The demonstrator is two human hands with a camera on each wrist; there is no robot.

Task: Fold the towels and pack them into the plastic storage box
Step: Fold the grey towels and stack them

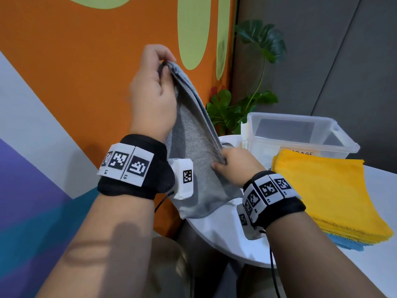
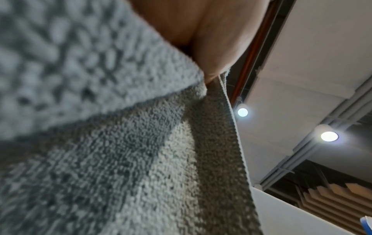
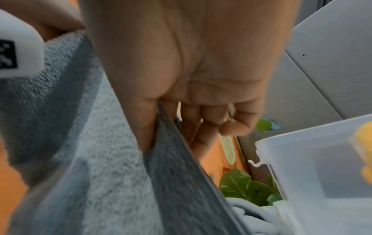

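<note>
The left hand (image 1: 151,91) is raised high, back toward the head camera, its thumb and curled fingers pinching the top corner of the towel (image 1: 193,134). The left forearm rises steeply from the lower left and wears a black wristband with white coded tags. The right hand (image 1: 234,166) sits lower and to the right, thumb on the near face of the towel's edge and fingers curled behind it, pinching it. In the right wrist view the other fingers (image 3: 213,117) fold into the palm. The right forearm comes in from the lower right, banded the same way
</note>
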